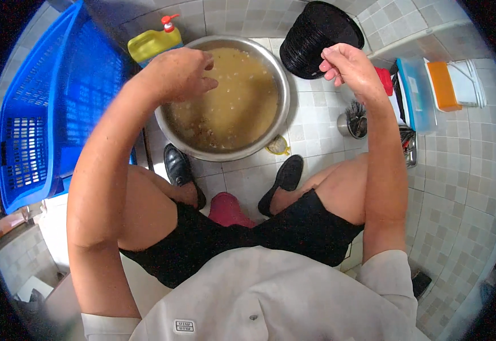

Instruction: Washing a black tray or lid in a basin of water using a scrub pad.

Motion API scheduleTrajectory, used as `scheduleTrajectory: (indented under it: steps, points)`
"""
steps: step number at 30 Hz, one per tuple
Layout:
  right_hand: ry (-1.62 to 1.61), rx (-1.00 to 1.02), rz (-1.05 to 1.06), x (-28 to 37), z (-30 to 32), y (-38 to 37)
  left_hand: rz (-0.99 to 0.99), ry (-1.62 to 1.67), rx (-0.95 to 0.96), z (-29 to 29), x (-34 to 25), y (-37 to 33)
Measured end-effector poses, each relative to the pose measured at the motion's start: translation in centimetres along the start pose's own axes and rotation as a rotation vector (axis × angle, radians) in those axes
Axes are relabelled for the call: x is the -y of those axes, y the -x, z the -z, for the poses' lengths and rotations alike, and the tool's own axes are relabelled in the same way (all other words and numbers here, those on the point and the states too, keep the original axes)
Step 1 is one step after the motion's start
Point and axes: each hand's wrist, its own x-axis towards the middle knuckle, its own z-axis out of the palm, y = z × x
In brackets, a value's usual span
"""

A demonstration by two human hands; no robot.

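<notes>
My left hand [182, 71], fingers loosely parted and released, hung above the steel basin [284, 96] beyond my black shoes [289, 172]. My right hand [347, 67] curled farther right, its grip unclear. Seemingly poised mid-work, reaching the cloudy water [242, 108] called for lowering either.

Two hands [182, 69] [354, 67] are showing in the upper half, two black shoes [175, 162] [289, 173] near centre. One metal basin [284, 98] is standing at upper centre, one yellow bottle [148, 46] at upper left, one metal cup [344, 126] at right; one black stack's [310, 42] layers are overlapping uncountably.
</notes>
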Motion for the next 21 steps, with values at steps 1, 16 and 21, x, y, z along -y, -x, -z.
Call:
scheduleTrajectory:
  steps: [1, 16, 21]
  points:
    - [0.015, 0.024, 0.009, 0.0, -0.3, 0.1, -0.043, 0.003, -0.042, -0.4, 0.7, 0.0]
    - [-0.020, 0.261, 0.134, 1.2, -2.3, 0.9, -0.051, 0.012, 0.037, -0.4, 1.0, 0.0]
    - [0.013, 0.277, 0.098, 0.6, -2.9, 0.6, -0.019, 0.045, 0.051, -0.3, 0.7, -0.8]
